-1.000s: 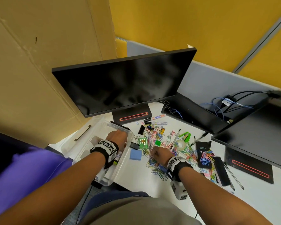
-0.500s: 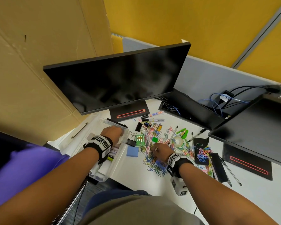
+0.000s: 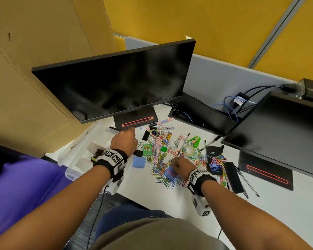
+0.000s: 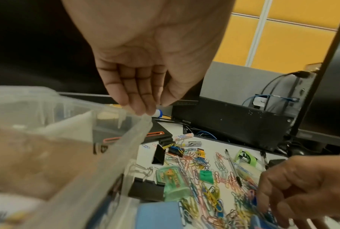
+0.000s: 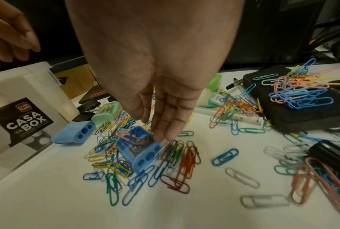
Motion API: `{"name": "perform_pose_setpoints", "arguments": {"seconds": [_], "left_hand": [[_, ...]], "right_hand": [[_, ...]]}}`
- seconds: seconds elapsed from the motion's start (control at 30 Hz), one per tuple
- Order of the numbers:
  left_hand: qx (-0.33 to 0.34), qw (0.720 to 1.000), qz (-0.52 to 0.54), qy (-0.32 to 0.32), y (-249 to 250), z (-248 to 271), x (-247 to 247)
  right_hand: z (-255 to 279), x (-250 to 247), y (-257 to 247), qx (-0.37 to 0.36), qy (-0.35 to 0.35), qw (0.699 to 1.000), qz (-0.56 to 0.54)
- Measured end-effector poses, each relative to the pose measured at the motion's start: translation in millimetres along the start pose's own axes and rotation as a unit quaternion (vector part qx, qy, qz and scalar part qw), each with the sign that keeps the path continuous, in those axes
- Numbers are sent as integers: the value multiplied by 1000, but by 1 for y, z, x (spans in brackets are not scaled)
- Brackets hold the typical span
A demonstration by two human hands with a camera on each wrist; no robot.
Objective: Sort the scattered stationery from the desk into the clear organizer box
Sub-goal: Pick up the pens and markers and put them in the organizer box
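Now the right hand [image 5: 161,86], fingers extended, touches the blue plastic sharpener [image 5: 139,151] among coloured paperclips [image 3: 159,159]; next, pinch it and carry it toward nine o'clock to the clear plastic organizer box [image 3: 74,168] (left hand [image 3: 124,141] relaxed, empty).

Head view: looks steeply down from above the desk [image 3: 170,201], over both forearms, taking in the monitor [image 3: 114,83]. Left wrist view: low, close, faces along the fingers across the clear box [image 4: 110,148] rim. Right wrist view: low, very close over the paper clips [image 5: 177,156]. All three share the clip pile and green sharpener [image 3: 146,149].
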State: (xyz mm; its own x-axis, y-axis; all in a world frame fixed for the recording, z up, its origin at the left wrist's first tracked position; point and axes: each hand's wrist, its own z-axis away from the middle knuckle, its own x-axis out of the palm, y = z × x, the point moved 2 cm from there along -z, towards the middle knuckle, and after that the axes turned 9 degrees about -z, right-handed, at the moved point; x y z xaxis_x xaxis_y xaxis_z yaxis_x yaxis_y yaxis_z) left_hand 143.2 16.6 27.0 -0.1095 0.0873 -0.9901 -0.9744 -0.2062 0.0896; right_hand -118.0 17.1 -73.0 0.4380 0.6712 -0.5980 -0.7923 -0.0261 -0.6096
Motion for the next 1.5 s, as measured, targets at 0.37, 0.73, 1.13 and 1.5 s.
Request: {"name": "perform_pose_setpoints", "arguments": {"seconds": [0.37,0.73,1.13,1.5], "left_hand": [[-40,975,-56,-213,-42,-21,16],[19,940,-106,-325,-36,-39,34],[-16,938,-71,-338,-47,-44,63],[-27,960,-48,-275,-50,-42,70]], "right_hand": [[-6,6,-4,6,1,997,74],[-5,14,-9,22,-16,993,119],[-5,16,-18,1,-15,987,159],[-5,17,-21,1,-21,996,89]]}}
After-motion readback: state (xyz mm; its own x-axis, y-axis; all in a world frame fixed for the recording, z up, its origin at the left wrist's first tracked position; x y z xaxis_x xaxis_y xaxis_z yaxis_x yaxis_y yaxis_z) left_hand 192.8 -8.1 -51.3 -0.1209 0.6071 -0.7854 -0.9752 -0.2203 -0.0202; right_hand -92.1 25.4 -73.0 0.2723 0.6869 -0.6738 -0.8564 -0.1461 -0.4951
